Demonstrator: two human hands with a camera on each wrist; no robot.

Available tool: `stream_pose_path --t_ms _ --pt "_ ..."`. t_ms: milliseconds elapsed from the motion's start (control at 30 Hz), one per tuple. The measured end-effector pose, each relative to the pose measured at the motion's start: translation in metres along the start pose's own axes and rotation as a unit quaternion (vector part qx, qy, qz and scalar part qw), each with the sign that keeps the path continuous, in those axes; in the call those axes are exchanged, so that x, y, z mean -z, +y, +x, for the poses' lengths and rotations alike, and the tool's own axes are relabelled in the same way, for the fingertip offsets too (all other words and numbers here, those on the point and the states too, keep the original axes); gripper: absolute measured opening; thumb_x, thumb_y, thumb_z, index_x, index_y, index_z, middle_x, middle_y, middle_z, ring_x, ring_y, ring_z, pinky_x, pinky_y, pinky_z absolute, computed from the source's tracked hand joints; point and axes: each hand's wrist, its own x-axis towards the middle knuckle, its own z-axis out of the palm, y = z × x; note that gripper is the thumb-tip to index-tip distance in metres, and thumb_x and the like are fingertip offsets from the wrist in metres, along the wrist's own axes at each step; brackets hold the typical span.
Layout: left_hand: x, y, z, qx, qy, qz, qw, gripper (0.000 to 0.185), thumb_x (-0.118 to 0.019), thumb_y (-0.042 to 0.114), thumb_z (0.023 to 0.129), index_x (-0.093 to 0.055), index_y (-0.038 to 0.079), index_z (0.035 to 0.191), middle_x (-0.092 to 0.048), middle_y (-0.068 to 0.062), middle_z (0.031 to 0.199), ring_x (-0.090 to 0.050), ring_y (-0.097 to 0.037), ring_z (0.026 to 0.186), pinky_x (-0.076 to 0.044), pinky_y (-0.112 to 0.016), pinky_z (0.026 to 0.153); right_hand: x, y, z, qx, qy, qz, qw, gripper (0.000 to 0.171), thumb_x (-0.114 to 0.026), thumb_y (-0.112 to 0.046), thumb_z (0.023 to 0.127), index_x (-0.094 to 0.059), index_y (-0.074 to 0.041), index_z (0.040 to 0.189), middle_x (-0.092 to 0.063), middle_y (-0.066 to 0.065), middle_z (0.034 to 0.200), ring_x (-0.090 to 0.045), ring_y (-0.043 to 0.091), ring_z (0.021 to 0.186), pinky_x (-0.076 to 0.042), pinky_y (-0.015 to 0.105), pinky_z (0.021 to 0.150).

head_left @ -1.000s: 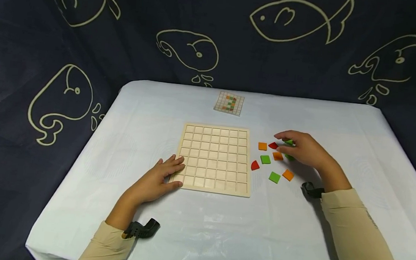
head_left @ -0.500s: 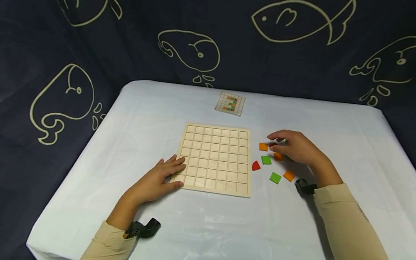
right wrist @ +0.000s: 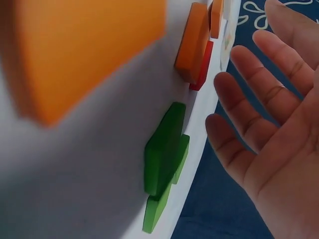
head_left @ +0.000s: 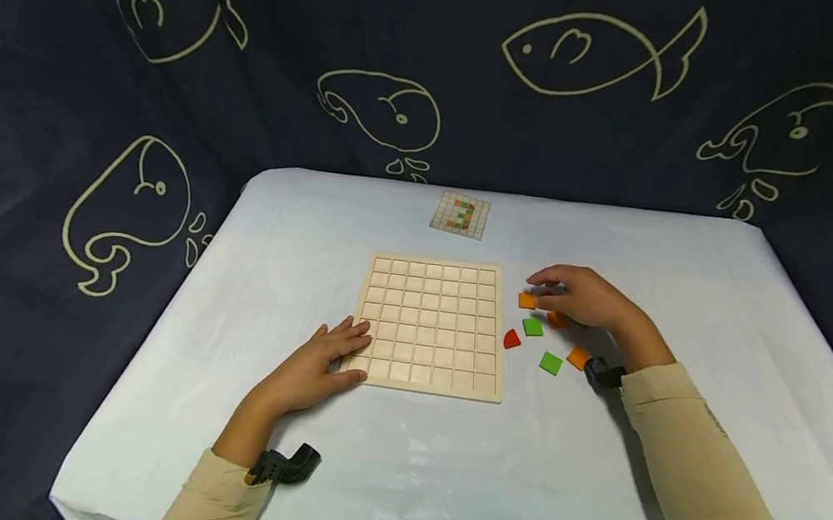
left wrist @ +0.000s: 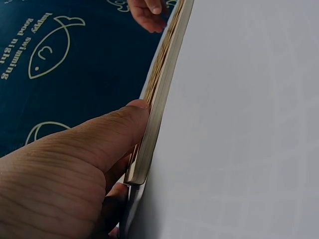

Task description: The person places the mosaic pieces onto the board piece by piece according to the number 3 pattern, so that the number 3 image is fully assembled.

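Note:
My left hand [head_left: 312, 367] rests on the lower left corner of a wooden grid board [head_left: 425, 328], its fingers spread over the edge. In the left wrist view the thumb [left wrist: 124, 122] lies against the board's rim [left wrist: 152, 129]. My right hand [head_left: 582, 297] hovers over the coloured tiles to the right of the board, fingers loosely bent and holding nothing. Its fingertips are nearest an orange square tile [head_left: 527, 301]. In the right wrist view green tiles [right wrist: 164, 149] and a red tile [right wrist: 203, 69] lie beneath the palm; the head view mostly hides these.
Closer to me lie a green tile [head_left: 533, 328], a red quarter-round tile [head_left: 512, 339], another green tile [head_left: 550, 363] and an orange tile [head_left: 577, 357]. Behind the board, a pattern card [head_left: 461, 216] lies on the white tablecloth [head_left: 299, 224]. A dark curtain [head_left: 466, 131] hangs behind.
My right hand has drifted left over the tiles, from the green ones past a red one toward the orange square. The left hand stays on the board's corner.

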Motion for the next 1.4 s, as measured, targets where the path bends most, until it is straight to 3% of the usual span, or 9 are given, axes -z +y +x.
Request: stream_pose_path --t_ms 367,767,1400 --pt "-0.001 0.000 -0.003 -0.003 0.005 0.003 1.0000 0.060 -0.073 0.027 0.092 -0.053 0.002 0.143 -0.036 -0.007 0.157 -0.020 -0.027 0.149 -0.006 -0.057 0.119 -0.003 -0.004 0.005 0.004 -0.040 -0.020 0.999 0.041 -0.070 -0.015 0.093 -0.062 -0.006 0.131 -0.060 0.014 0.132 -0.051 0.030 0.117 -0.039 0.054 0.105" --pt "0.002 0.001 -0.001 -0.003 0.006 0.007 1.0000 0.059 -0.072 0.027 0.093 -0.053 0.001 0.143 -0.037 -0.008 0.156 -0.020 -0.028 0.149 -0.006 -0.057 0.119 0.006 -0.009 0.009 -0.005 -0.083 -0.011 0.996 0.039 -0.069 -0.013 0.093 -0.062 -0.007 0.131 -0.059 0.015 0.130 -0.052 0.031 0.112 -0.040 0.054 0.103" --pt "0.002 0.001 0.004 -0.008 0.003 0.008 0.9999 0.060 -0.072 0.027 0.093 -0.052 0.002 0.143 -0.037 -0.007 0.157 -0.020 -0.028 0.149 -0.005 -0.056 0.119 0.002 -0.005 0.016 -0.015 -0.070 -0.006 0.997 0.031 -0.066 -0.003 0.093 -0.066 -0.005 0.124 -0.060 0.014 0.123 -0.052 0.031 0.109 -0.043 0.051 0.100"
